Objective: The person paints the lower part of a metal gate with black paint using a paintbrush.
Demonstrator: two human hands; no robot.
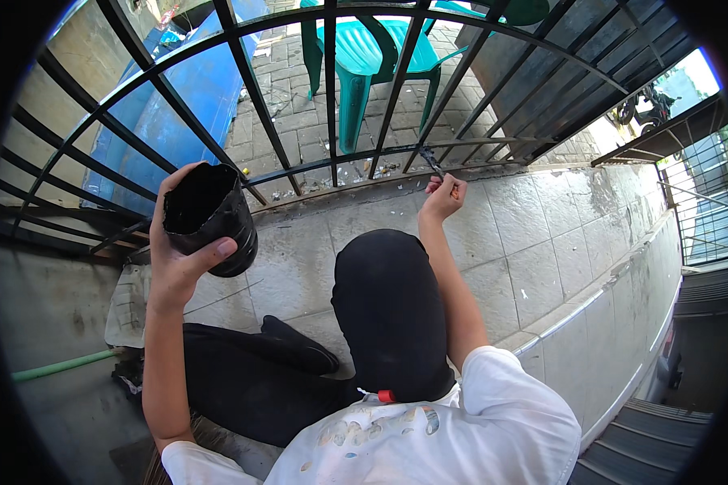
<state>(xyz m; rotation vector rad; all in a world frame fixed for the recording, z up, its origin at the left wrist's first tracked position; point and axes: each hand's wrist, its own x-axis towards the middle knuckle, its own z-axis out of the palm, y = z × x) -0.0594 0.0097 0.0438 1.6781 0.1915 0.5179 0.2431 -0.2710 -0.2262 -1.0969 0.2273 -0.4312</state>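
My left hand [175,264] grips a black-coated container [241,224], which looks like a cut-down plastic bottle. Its open top tilts towards me, and the inside is too dark to show any contents. Farther right, my right hand [441,201] is closed around a thin paintbrush [432,161] with a bit of orange showing at the handle. The dark bristles are at the lower rail [364,156] of a black metal bar fence [332,97]; they seem to touch it. The container is held up close to the fence's left part.
Beyond the bars stand a green plastic chair [355,91] and a blue panel [188,103] on brick paving [267,121]. Pale tiles [522,242] cover the ledge under my knees. A green pipe [67,364] and translucent plastic piece [127,300] lie left. A motorcycle [652,109] stands far right.
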